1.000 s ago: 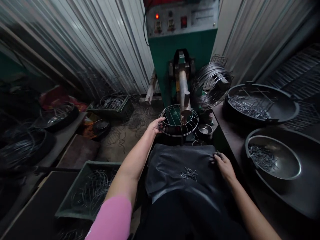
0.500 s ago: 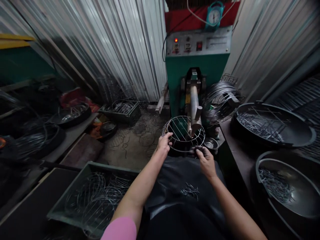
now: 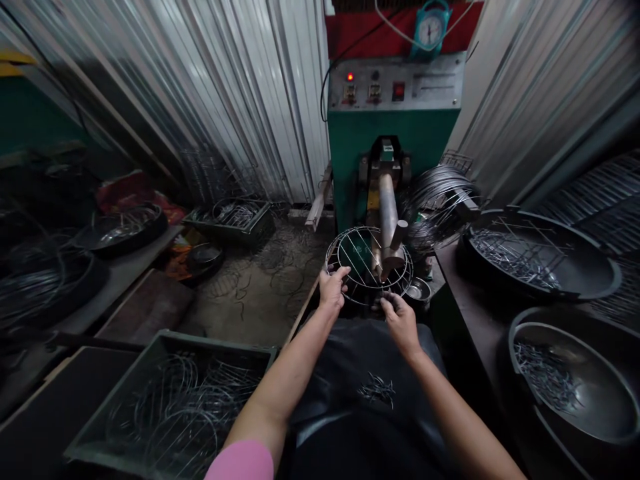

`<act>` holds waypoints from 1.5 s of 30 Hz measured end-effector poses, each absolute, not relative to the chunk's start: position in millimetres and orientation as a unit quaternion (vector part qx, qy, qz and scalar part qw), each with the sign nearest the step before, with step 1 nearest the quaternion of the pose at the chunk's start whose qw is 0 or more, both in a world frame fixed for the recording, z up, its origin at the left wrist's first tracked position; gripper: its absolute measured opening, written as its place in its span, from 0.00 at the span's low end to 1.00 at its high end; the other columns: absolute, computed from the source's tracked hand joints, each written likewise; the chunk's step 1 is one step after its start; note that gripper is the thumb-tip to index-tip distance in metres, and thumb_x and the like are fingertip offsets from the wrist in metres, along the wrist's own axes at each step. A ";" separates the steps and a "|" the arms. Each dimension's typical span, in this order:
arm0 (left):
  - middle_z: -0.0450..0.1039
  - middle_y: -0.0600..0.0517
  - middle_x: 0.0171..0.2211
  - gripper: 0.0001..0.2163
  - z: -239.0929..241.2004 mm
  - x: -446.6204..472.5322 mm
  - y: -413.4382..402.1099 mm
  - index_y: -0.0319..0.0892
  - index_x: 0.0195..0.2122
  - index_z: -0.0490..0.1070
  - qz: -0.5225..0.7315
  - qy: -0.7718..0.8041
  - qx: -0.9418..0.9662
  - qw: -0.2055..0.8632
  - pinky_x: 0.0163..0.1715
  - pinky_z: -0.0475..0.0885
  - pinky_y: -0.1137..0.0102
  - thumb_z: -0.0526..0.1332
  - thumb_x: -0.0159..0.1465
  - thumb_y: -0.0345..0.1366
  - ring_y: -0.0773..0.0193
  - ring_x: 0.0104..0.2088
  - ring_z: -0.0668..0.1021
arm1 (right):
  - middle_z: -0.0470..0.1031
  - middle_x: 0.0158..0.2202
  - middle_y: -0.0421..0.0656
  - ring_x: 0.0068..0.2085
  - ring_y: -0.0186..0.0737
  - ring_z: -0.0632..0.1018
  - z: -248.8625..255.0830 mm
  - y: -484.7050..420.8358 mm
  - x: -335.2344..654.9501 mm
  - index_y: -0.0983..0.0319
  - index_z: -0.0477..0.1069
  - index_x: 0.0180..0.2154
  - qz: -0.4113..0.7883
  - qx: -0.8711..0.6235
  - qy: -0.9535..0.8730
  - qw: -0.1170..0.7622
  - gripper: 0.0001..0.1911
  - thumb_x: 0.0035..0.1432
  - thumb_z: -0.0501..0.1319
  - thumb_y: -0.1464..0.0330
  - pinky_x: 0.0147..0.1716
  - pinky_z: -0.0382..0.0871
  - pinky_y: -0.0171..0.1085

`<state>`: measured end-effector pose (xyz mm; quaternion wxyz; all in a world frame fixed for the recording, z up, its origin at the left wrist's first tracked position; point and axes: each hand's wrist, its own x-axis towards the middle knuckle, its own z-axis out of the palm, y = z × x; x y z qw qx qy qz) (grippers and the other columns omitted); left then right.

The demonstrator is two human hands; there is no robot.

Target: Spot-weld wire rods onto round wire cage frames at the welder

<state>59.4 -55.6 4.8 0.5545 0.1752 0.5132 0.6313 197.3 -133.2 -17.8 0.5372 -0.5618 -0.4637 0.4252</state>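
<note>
A round wire rack [image 3: 357,263] with parallel bars and two rings sits at the welding machine's electrodes [image 3: 389,257]. My left hand [image 3: 332,287] is closed around the rack's left rim, the index finger lying along the wire. At the near rim, my right hand [image 3: 400,317] pinches a short piece of wire [image 3: 383,289] against the rack, just below the electrode tip. The fingertips partly hide that wire. On the dark apron over my lap lies a small pile of short bent wires [image 3: 377,389].
A green crate [image 3: 173,337] of wire rings stands at lower left. On the right, two black pans [image 3: 613,277] [image 3: 515,340] hold short wires. A wire coil [image 3: 440,200] hangs beside the machine's green body [image 3: 345,147]. A small metal bowl [image 3: 419,289] sits near the electrodes.
My right hand has moved slightly left and up toward the electrode tip, bringing the short wire to the rack's near rim. The rack has shifted a little; my left hand keeps its hold.
</note>
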 end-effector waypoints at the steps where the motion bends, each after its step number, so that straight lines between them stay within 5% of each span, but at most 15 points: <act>1: 0.57 0.63 0.19 0.22 4.3 60.0 -55.0 0.42 0.33 0.59 0.628 0.514 0.168 0.560 0.13 0.49 0.80 0.69 0.39 0.33 0.78 0.15 0.59 | 0.76 0.30 0.44 0.29 0.42 0.77 -16.6 -132.6 197.2 0.60 0.68 0.34 0.423 -0.562 -0.465 0.538 0.17 0.51 0.59 0.53 0.31 0.72 0.40; 32: 0.57 0.62 0.19 0.19 2.9 64.4 -52.0 0.42 0.28 0.58 0.617 0.534 0.137 0.562 0.12 0.51 0.80 0.69 0.40 0.33 0.79 0.15 0.58 | 0.75 0.30 0.42 0.28 0.39 0.77 -12.1 -123.6 202.5 0.61 0.67 0.35 0.378 -0.558 -0.524 0.520 0.12 0.54 0.55 0.60 0.31 0.69 0.37; 45: 0.58 0.61 0.19 0.19 -1.7 70.3 -54.9 0.40 0.28 0.61 0.628 0.545 0.089 0.549 0.12 0.48 0.79 0.69 0.38 0.33 0.78 0.15 0.59 | 0.75 0.29 0.44 0.25 0.38 0.75 -23.4 -141.5 230.1 0.65 0.70 0.44 0.390 -0.590 -0.433 0.558 0.24 0.53 0.56 0.54 0.28 0.70 0.38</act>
